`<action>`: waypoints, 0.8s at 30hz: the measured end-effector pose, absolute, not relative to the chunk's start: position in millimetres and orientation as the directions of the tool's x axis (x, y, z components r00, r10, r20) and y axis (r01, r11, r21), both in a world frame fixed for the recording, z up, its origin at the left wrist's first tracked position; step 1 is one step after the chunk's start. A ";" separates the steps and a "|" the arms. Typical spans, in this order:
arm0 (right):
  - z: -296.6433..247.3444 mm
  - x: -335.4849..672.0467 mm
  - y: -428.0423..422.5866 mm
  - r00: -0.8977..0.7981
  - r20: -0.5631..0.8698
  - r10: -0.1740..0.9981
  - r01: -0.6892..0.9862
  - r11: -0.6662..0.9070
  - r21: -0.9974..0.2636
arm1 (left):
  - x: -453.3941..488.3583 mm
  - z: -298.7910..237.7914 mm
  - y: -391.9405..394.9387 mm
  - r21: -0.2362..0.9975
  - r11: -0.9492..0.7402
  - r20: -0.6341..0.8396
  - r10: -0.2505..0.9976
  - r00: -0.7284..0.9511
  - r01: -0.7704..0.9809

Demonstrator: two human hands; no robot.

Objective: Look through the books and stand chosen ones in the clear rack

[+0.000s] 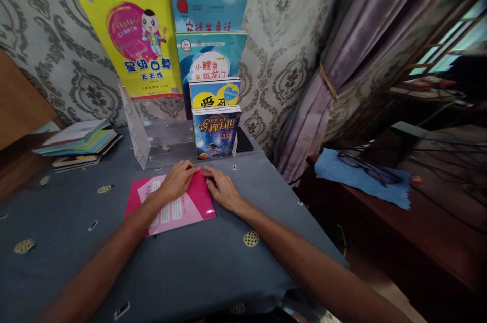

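A pink book with white text panels lies flat on the patterned grey tablecloth. My left hand rests palm down on its upper part, fingers stretched toward the top right corner. At that corner, my right hand touches the book's right edge, with its index finger and thumb apart. Just behind both hands stands a clear acrylic book rack. In its right side are tiered books, the front one a blue book. A tall yellow workbook stands at the rear left of the rack.
A pile of books lies at the table's left. A dark flat object sits right of the rack. Beyond the table's right edge, a dark wooden desk holds glasses on a blue cloth. A purple curtain hangs behind.
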State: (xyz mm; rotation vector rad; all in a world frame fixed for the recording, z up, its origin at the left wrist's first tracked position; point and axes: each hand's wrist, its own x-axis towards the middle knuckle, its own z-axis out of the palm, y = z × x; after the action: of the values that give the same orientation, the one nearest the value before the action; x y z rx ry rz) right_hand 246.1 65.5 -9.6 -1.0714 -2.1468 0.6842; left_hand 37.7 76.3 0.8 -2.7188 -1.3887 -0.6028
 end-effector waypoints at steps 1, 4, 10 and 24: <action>-10.4 246.0 65.9 -0.463 0.309 0.831 0.503 0.534 -0.680 | 36.8 -0.5 76.2 0.161 -0.605 0.361 0.771 0.524 0.780; -12.3 245.2 67.2 -0.465 0.315 0.827 0.514 0.542 -0.665 | 35.6 -2.1 75.6 0.166 -0.622 0.369 0.759 0.536 0.765; -10.6 245.5 67.4 -0.480 0.316 0.818 0.501 0.552 -0.667 | 36.3 -1.8 74.5 0.148 -0.652 0.394 0.728 0.561 0.743; -5.4 247.6 65.1 -0.459 0.309 0.833 0.467 0.522 -0.714 | 33.7 1.4 68.8 0.094 -0.690 0.355 0.696 0.624 0.717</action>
State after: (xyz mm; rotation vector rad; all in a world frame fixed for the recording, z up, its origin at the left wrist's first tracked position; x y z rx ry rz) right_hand 247.6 65.1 -5.4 -1.0532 -2.1131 0.7259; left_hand 33.7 68.8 1.4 -2.7790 -1.2109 -0.5701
